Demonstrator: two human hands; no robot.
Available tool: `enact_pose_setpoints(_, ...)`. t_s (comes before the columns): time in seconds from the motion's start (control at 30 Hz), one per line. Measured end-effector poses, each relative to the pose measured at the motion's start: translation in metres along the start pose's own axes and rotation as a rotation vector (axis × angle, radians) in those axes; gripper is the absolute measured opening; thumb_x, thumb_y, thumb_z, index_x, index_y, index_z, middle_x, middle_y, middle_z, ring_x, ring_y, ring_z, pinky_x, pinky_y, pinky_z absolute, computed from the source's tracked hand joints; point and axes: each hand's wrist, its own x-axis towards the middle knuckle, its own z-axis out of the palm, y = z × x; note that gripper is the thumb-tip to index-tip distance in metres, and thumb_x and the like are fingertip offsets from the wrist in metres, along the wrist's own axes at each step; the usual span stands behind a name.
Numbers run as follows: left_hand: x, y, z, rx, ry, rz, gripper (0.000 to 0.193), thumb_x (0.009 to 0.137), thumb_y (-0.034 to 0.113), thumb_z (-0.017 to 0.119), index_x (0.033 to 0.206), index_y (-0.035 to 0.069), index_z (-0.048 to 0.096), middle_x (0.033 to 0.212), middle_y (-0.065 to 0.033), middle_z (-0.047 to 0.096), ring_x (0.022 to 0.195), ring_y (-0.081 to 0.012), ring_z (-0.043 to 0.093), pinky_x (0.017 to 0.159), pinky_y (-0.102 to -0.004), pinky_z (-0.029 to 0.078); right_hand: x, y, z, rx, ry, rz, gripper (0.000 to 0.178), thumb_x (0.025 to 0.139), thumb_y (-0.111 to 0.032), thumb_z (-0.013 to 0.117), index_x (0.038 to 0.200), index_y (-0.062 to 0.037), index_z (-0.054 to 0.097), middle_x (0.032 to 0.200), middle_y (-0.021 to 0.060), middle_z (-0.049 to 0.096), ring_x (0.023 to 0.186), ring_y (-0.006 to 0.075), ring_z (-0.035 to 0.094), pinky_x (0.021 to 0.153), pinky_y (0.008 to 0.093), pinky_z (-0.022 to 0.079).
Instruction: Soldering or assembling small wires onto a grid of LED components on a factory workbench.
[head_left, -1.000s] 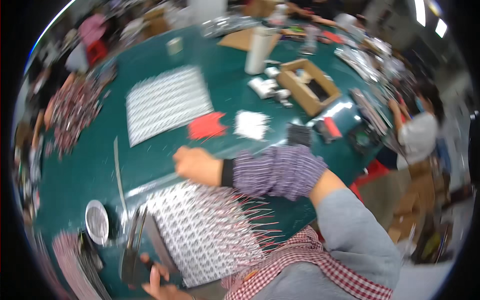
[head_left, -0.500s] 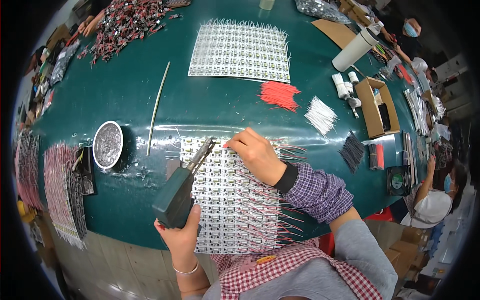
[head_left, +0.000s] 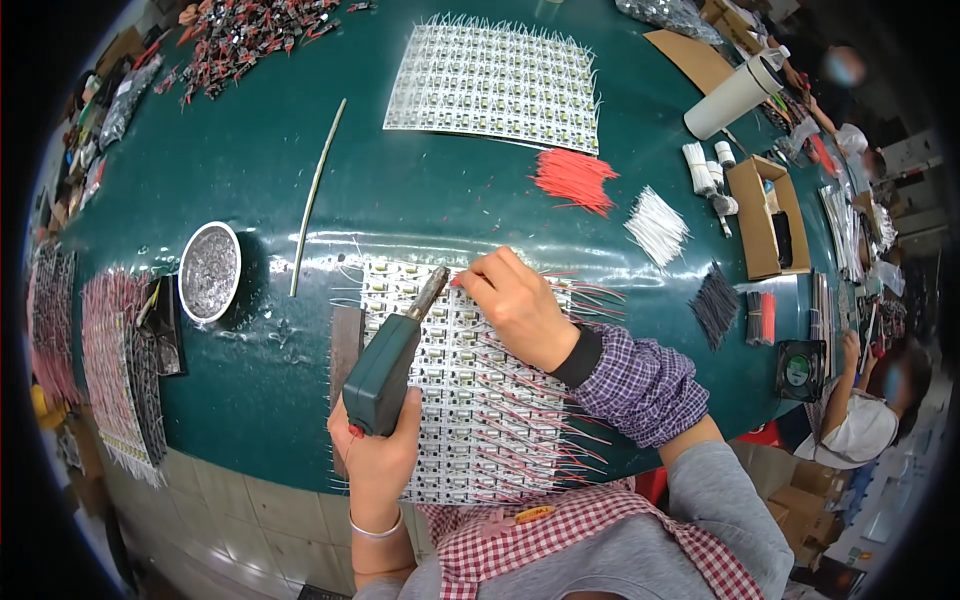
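My left hand (head_left: 378, 455) is wrapped round the handle of a green soldering gun (head_left: 385, 370). Its metal tip (head_left: 432, 292) points up and away, over the top rows of a white circuit board panel (head_left: 430, 440). Just right of that tip, my right hand (head_left: 522, 312) is closed in a pinch low over the panel. A small red bit shows at its fingertips, but what they hold is too small to make out. Thin red and pale wires (head_left: 540, 440) stick out from the panel's right part, partly under my right wrist.
Beyond lie another white panel (head_left: 495, 85), red wires (head_left: 575, 180), white wires (head_left: 656, 228) and black wires (head_left: 714, 305). A bowl of greyish material (head_left: 210, 272) and a thin rod (head_left: 318, 200) are left. A bottle (head_left: 735, 95) and cardboard box (head_left: 752, 225) stand right; people sit beyond.
The soldering gun in my left hand has swung right and more upright, its tip nearer my right fingertips. My right hand has barely moved over the panel; the whole view has shifted slightly.
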Motion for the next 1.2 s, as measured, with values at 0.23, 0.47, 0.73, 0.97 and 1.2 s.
enact_pose_setpoints(0.23, 0.003, 0.003, 0.001, 0.070, -0.040, 0.010, 0.020, 0.082, 0.004, 0.077, 0.099, -0.003, 0.068, 0.088, -0.0076, 0.068, 0.075, -0.0142, 0.062, 0.067, -0.0308, 0.049, 0.001, -0.001, 0.001, -0.041, 0.003, -0.018, 0.020, 0.074, -0.001, 0.065, 0.094, 0.0023, 0.065, 0.088, 0.0105, 0.055, 0.087, 0.0244, 0.057, 0.070, 0.0314, 0.053)
enact_pose_setpoints(0.47, 0.006, 0.005, 0.000, 0.128, -0.092, 0.009, 0.018, 0.081, 0.001, 0.075, 0.097, -0.003, 0.067, 0.086, -0.0077, 0.067, 0.072, -0.0166, 0.062, 0.065, -0.0321, 0.049, 0.001, -0.002, 0.002, -0.081, -0.006, -0.022, 0.018, 0.073, -0.002, 0.064, 0.091, 0.0016, 0.064, 0.087, 0.0106, 0.054, 0.086, 0.0244, 0.056, 0.070, 0.0311, 0.053)
enact_pose_setpoints(0.73, 0.002, -0.001, -0.001, 0.079, -0.038, 0.064, 0.018, 0.081, 0.004, 0.078, 0.095, -0.002, 0.068, 0.083, -0.0086, 0.069, 0.069, -0.0163, 0.063, 0.064, -0.0316, 0.049, 0.002, -0.002, 0.002, -0.093, -0.009, -0.034, 0.018, 0.072, -0.002, 0.064, 0.090, 0.0015, 0.063, 0.086, 0.0107, 0.053, 0.085, 0.0243, 0.056, 0.069, 0.0310, 0.053)
enact_pose_setpoints(0.97, 0.003, -0.002, -0.001, 0.075, -0.024, 0.065, 0.018, 0.081, 0.005, 0.079, 0.095, -0.001, 0.069, 0.084, -0.0077, 0.069, 0.069, -0.0160, 0.063, 0.064, -0.0314, 0.049, 0.003, -0.003, 0.002, -0.091, 0.001, -0.033, 0.018, 0.072, -0.001, 0.064, 0.089, 0.0016, 0.063, 0.087, 0.0108, 0.053, 0.084, 0.0245, 0.056, 0.069, 0.0313, 0.053)
enact_pose_setpoints(1.2, 0.000, -0.002, -0.002, 0.003, 0.000, 0.056, 0.019, 0.080, 0.003, 0.080, 0.095, -0.002, 0.070, 0.086, -0.0067, 0.070, 0.074, -0.0134, 0.063, 0.065, -0.0298, 0.049, 0.003, -0.003, 0.001, -0.055, 0.012, -0.016, 0.018, 0.073, -0.001, 0.064, 0.091, 0.0016, 0.063, 0.088, 0.0110, 0.055, 0.085, 0.0250, 0.056, 0.071, 0.0332, 0.053)
